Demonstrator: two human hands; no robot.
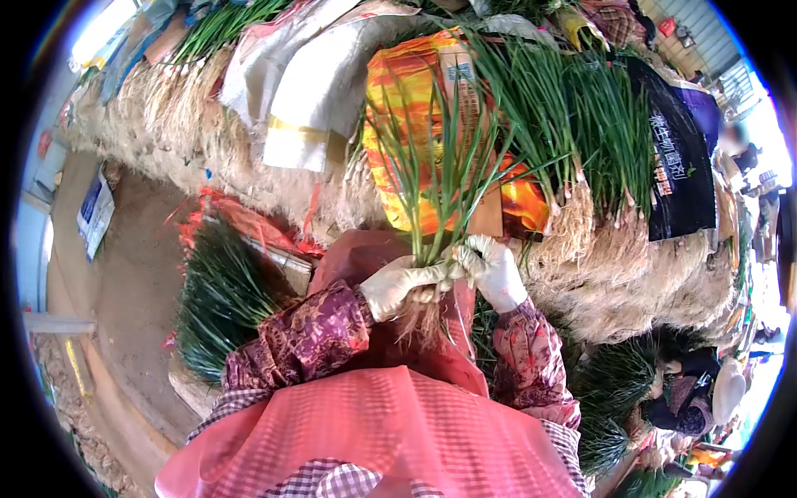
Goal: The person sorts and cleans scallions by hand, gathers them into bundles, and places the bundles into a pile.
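Observation:
My left hand (397, 288), in a whitish glove, is closed around the lower stalks of a small bunch of green onions (440, 191). The leaves fan upward and the pale roots hang below my fingers. Beside it, my right hand (496, 272), gloved too, has its fingers pinched at the stalk bases; which stalk it grips is partly hidden by the fingers. Behind the bunch lies an orange and yellow printed sack (403, 91). To its right, trimmed-looking bundles of green onions (610, 124) rest with roots toward me.
A long heap of rooted onions (158, 158) runs across the front, partly covered by white sacks (311, 91) and a black printed sack (677, 158). Dark green onion leaves (220, 299) stand at my left by red netting (241, 220). Another person (693, 390) is at the right.

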